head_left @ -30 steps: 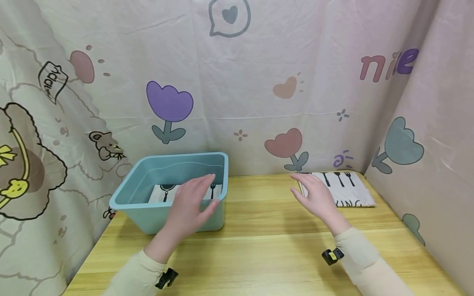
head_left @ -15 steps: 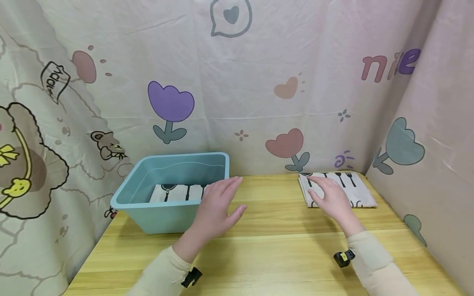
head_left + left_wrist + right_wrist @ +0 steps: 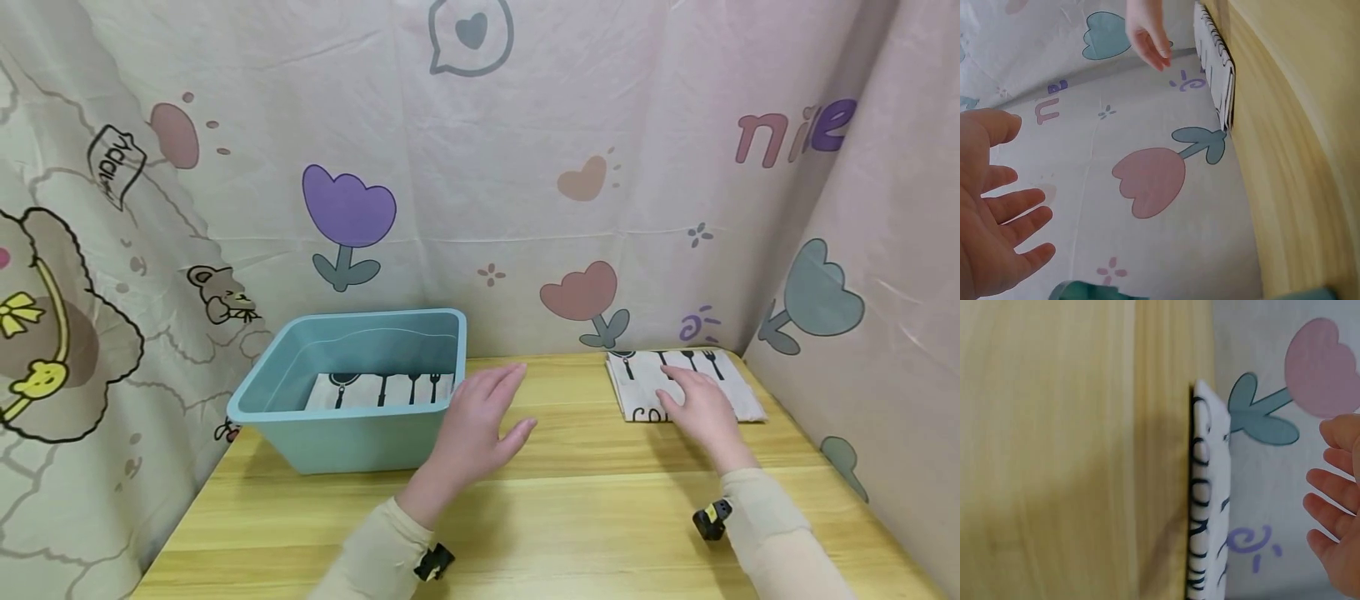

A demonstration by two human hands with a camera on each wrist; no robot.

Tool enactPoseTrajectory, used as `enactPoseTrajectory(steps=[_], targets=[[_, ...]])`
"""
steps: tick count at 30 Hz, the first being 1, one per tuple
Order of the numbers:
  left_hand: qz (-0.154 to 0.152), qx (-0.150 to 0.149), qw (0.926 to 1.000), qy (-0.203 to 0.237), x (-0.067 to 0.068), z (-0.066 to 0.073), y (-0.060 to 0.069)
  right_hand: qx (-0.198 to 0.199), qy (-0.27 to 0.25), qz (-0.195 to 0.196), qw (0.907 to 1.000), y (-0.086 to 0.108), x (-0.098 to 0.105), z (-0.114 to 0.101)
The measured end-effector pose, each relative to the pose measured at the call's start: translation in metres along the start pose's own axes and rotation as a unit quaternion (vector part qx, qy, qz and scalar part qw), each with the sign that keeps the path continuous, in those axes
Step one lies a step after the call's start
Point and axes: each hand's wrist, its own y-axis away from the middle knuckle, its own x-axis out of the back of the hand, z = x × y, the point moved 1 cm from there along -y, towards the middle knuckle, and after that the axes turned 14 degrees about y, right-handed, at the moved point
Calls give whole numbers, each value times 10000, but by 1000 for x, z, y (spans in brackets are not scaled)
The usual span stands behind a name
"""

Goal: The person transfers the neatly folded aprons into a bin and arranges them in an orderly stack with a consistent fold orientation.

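Above the table, just right of the blue-green basin (image 3: 352, 437), my left hand (image 3: 480, 429) hovers with fingers extended, holding nothing. My right hand (image 3: 701, 412) hangs over a folded white cloth (image 3: 637, 387) printed with black utensils and lettering. Its fingers are relaxed and spread, and the right wrist view shows the hand (image 3: 1341, 500) apart from the cloth (image 3: 1210, 487). Inside the basin lies another white cloth (image 3: 363, 392) with the same kind of black utensil print; its lower part is hidden by the basin's front wall. In the left wrist view the left hand (image 3: 997, 212) has nothing in its fingers.
The wooden table (image 3: 570, 533) spans the lower part of the head view. A printed curtain (image 3: 480, 183) rises right behind it and along both sides. The basin stands at the table's back left, near the curtain.
Both hands have moved to the right. The left hand has left its place in front of the basin, and the right hand has come further over the folded cloth. Basin and cloths stay put.
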Motion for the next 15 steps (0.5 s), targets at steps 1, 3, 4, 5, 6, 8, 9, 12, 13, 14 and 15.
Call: enactPoseTrajectory(steps=[1, 3, 4, 5, 6, 8, 9, 12, 13, 14, 15], targets=[[24, 15, 10000, 22, -3, 0, 0, -54, 1, -68, 10000, 0, -1, 2], [94, 34, 9999, 63, -8, 0, -1, -123, 25, -188, 9997, 0, -3, 7], [122, 49, 9999, 86, -10, 0, -2, -156, 27, -237, 9996, 0, -4, 10], [131, 83, 9998, 108, -13, 0, -2, -184, 50, -285, 9994, 0, -5, 12], [137, 119, 9997, 139, -16, 0, -2, -219, 52, -335, 9992, 0, -7, 15], [111, 239, 9995, 188, -22, -1, -2, -290, 55, -438, 9986, 0, -9, 19], [70, 333, 9992, 200, -25, -1, -2, -329, 50, -497, 9982, 0, -10, 22], [-89, 598, 9980, 177, -34, -2, -1, -443, 57, -665, 9968, 0, -13, 28], [-152, 691, 9974, 141, -36, -2, -1, -487, 67, -722, 9962, 0, -14, 30], [-209, 768, 9968, 110, -39, -3, -1, -523, 82, -774, 9956, -1, -15, 31], [-264, 849, 9960, 65, -42, -3, 0, -556, 92, -819, 9951, -1, -16, 33]])
